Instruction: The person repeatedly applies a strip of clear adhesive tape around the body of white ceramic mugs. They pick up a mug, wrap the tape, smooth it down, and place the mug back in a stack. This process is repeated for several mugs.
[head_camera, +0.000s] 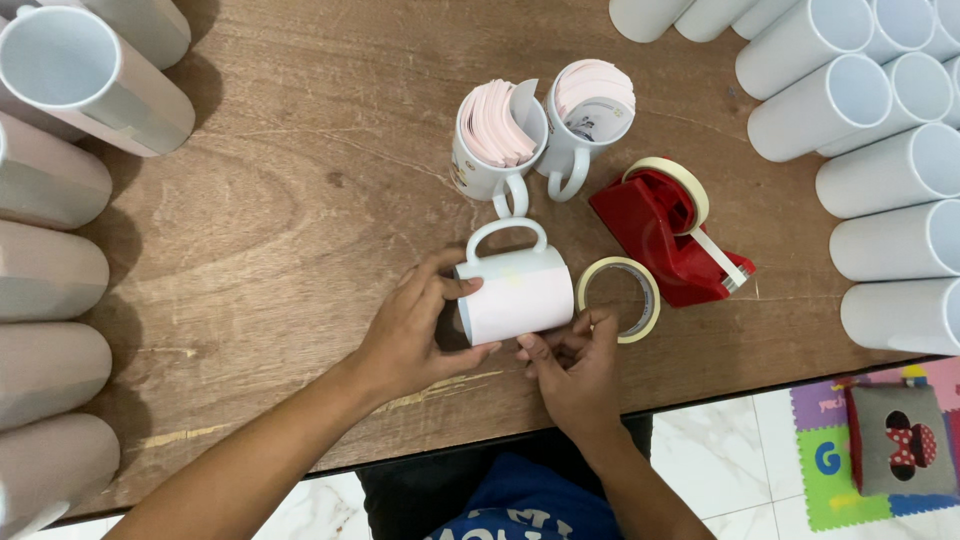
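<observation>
A white mug (515, 292) lies on its side on the brown wooden surface (280, 200), near the front edge, handle pointing away from the person and a white sheet wrapped round its body. The left hand (410, 335) has its grip closed on the mug's open end, thumb on the upper wall and fingers curled at the rim. The right hand (575, 365) is beside the mug's lower right corner; its fingertips are pinched together, but what they hold, if anything, is too small to tell.

Just right of the mug lies a loose tape roll (619, 298), and beyond it a red tape dispenser (665, 235) with a strip hanging from its cutter. Two upright mugs (540, 125) stuffed with paper sheets stand behind. Rows of white mugs (880, 150) lie along the right, more along the left.

Judgement: the sheet should be kept tight and square to the rim, the left hand steadying the mug against rolling while the seam is pressed flat.
</observation>
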